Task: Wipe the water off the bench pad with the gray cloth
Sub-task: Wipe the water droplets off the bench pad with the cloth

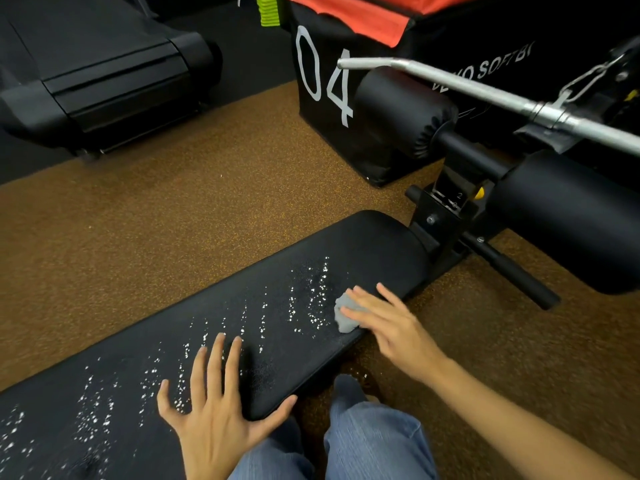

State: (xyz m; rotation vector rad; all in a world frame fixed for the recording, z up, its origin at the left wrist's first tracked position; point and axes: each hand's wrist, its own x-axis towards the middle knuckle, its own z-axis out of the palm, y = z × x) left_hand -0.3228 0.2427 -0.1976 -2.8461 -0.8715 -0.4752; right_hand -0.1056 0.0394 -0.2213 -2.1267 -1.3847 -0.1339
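A long black bench pad runs from lower left to upper right. Rows of water droplets cover most of its top. A small crumpled gray cloth lies on the pad near its right edge. My right hand presses flat on the cloth with straight, spread fingers. My left hand rests flat on the pad nearer to me, fingers spread, thumb over the pad's near edge.
Black roller pads and a metal bar stand beyond the bench's far end. A black soft box marked 04 sits behind them. A treadmill is at the upper left. Brown speckled floor surrounds the bench.
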